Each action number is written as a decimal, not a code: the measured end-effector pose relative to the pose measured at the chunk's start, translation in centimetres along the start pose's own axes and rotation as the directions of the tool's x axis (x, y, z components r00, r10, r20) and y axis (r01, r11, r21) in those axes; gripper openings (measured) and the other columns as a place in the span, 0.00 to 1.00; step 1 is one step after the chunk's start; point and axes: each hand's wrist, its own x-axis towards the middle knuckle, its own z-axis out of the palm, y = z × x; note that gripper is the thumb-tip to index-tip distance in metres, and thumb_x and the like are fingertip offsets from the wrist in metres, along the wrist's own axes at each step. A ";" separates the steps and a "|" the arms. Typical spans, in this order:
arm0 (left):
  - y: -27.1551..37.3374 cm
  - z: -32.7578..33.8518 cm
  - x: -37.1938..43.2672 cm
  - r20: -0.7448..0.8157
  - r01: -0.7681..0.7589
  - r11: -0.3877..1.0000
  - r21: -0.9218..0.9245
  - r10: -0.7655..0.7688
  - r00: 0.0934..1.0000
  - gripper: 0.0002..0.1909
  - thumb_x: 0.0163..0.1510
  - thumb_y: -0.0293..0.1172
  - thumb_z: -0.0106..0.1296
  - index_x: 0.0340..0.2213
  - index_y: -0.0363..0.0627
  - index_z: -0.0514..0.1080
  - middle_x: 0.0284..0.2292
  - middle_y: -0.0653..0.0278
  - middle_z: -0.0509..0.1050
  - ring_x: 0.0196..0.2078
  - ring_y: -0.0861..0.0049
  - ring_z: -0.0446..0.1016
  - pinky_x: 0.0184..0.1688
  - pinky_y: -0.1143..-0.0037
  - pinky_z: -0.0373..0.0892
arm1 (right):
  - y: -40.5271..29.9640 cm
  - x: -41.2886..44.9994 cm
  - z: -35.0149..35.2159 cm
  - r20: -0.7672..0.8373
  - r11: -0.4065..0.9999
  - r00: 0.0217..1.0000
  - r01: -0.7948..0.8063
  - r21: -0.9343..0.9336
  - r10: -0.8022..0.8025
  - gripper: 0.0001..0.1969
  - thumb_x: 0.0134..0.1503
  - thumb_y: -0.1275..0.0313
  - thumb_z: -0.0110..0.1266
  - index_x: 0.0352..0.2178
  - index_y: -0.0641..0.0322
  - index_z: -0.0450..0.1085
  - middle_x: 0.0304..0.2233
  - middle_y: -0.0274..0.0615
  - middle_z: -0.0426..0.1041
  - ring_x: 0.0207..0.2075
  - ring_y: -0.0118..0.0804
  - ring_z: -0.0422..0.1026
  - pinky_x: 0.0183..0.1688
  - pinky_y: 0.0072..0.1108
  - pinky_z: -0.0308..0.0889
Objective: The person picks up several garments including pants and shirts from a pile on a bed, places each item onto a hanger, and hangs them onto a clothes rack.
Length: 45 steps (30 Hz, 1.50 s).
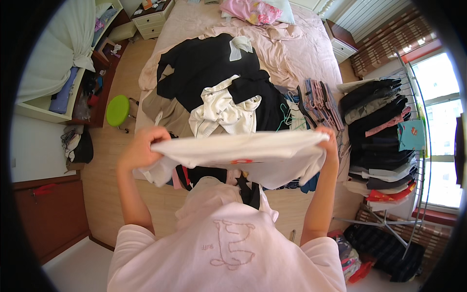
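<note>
A white cloth garment (233, 146) with a small red print is stretched between my two hands, above the near edge of the bed. My left hand (146, 144) is shut on one end and looks blurred. The opposite end is pinched by my right hand (328, 140). Beyond the garment lies a pile of clothes on the bed: a black long-sleeved top (208, 65), a crumpled cream garment (226, 113) and a beige piece (164, 113). More dark and coloured clothes show below the held garment, partly hidden by it.
Several clothes hangers (323, 102) lie on the bed's right side. A metal drying rack (419, 146) full of hung clothes stands at the right, by the window. A green round stool (118, 110) is left of the bed (310, 43). Bundled fabric (383, 252) lies beneath the rack.
</note>
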 end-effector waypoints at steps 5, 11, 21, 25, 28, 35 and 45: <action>-5.0 -2.2 10.3 -0.255 -0.128 0.992 -0.002 0.124 0.959 0.05 0.46 0.21 0.54 0.29 0.39 0.71 0.25 0.64 0.70 0.33 0.79 0.70 0.39 0.77 0.67 | -3.2 12.0 1.2 -0.271 0.927 0.962 -0.066 -0.369 -0.039 0.16 0.46 0.70 0.57 0.36 0.71 0.75 0.29 0.38 0.76 0.33 0.27 0.73 0.38 0.17 0.67; -16.8 0.8 18.8 -0.901 0.156 0.969 0.192 0.111 0.420 0.16 0.56 0.30 0.52 0.44 0.36 0.67 0.39 0.51 0.70 0.41 0.58 0.68 0.45 0.66 0.65 | 5.2 21.9 6.1 -0.270 0.543 0.802 0.078 -0.836 -0.532 0.28 0.54 0.62 0.57 0.51 0.72 0.65 0.45 0.66 0.71 0.48 0.63 0.70 0.51 0.41 0.63; -28.2 25.7 5.2 -0.269 0.594 0.743 -0.307 -0.667 0.695 0.24 0.50 0.35 0.56 0.46 0.33 0.67 0.37 0.52 0.75 0.40 0.63 0.74 0.44 0.70 0.70 | 29.1 5.2 8.7 -0.028 0.633 0.966 -0.191 -0.750 0.258 0.25 0.54 0.68 0.57 0.53 0.67 0.66 0.49 0.55 0.72 0.51 0.47 0.71 0.50 0.31 0.68; -29.8 31.8 1.8 -0.020 0.753 0.506 -0.420 -0.835 0.550 0.32 0.49 0.33 0.56 0.54 0.34 0.62 0.49 0.49 0.72 0.50 0.62 0.72 0.52 0.71 0.67 | 30.5 1.1 10.1 -0.019 0.650 0.932 -0.268 -0.711 0.363 0.24 0.55 0.69 0.55 0.53 0.66 0.66 0.47 0.55 0.73 0.49 0.46 0.73 0.49 0.30 0.69; -30.2 35.1 0.6 0.101 0.745 0.435 -0.506 -0.828 0.552 0.32 0.49 0.33 0.57 0.54 0.36 0.63 0.48 0.50 0.73 0.50 0.63 0.73 0.51 0.72 0.68 | 30.5 -0.1 10.9 -0.015 0.623 0.897 -0.319 -0.714 0.442 0.22 0.56 0.70 0.53 0.51 0.65 0.67 0.45 0.54 0.74 0.45 0.46 0.75 0.47 0.29 0.70; -28.5 37.9 0.5 -0.013 0.794 0.425 -0.436 -0.885 0.466 0.17 0.50 0.38 0.58 0.35 0.36 0.71 0.30 0.55 0.76 0.32 0.65 0.74 0.36 0.69 0.68 | 30.6 -2.3 11.7 0.011 0.635 0.909 -0.283 -0.718 0.417 0.17 0.55 0.72 0.52 0.48 0.63 0.70 0.38 0.50 0.77 0.39 0.44 0.77 0.44 0.28 0.71; -19.7 31.5 2.3 -0.033 0.418 0.414 -0.809 -0.742 0.670 0.14 0.60 0.37 0.51 0.41 0.38 0.70 0.29 0.70 0.72 0.29 0.87 0.67 0.32 0.82 0.63 | 31.1 -2.5 16.4 0.110 0.674 0.965 -0.084 -0.734 0.240 0.21 0.49 0.72 0.60 0.47 0.59 0.71 0.43 0.50 0.75 0.40 0.45 0.76 0.44 0.30 0.70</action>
